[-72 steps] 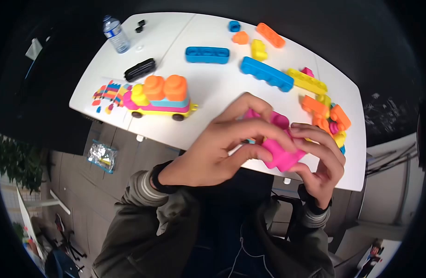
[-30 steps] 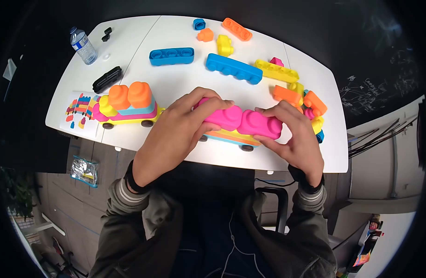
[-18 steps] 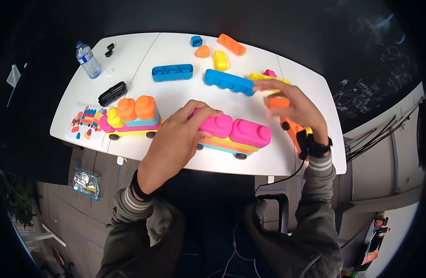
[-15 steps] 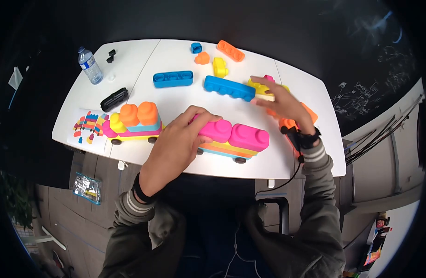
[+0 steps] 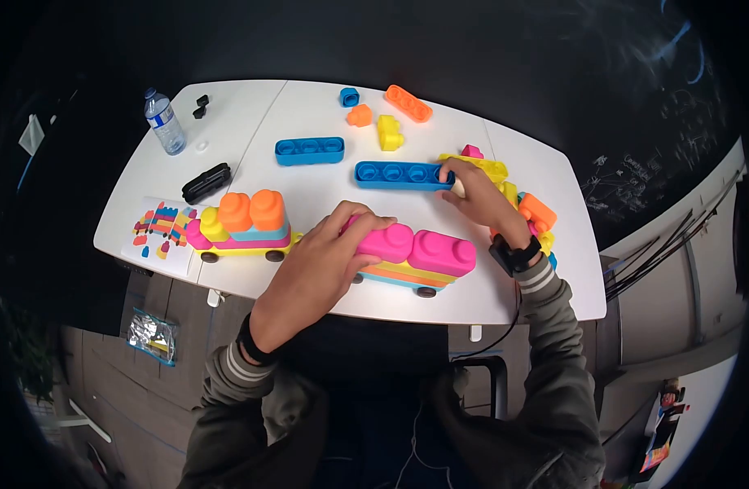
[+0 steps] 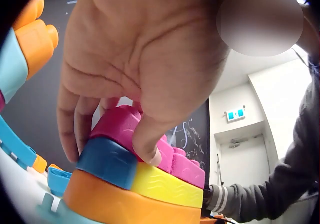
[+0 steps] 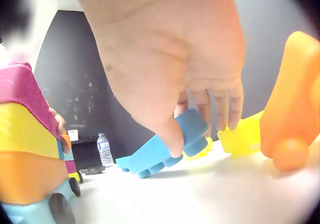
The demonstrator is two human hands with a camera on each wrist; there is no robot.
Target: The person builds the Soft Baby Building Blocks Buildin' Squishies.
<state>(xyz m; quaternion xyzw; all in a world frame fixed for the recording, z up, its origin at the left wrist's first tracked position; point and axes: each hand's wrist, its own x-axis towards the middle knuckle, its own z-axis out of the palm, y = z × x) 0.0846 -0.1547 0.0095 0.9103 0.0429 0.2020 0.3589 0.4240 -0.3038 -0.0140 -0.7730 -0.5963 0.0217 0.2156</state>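
My left hand holds the near pink block on top of a wheeled block car. A second pink block sits beside it, above yellow and orange layers and a light blue wheeled base. In the left wrist view, a dark blue block and a yellow block lie under the pink ones, over an orange block. My right hand pinches the right end of a long blue block, whose hollow underside faces the head camera. From the right wrist, this blue block appears tilted, studs downward.
Another block car stands left, beside a picture sheet. Behind are a black case, a water bottle and a shorter blue block. Orange blocks and yellow blocks lie at the back, with more piled right.
Both hands were pressing the pink blocks onto the car. The right hand then left, reached to the long blue block and rolled it from studs showing to hollow side showing. The left hand stayed.
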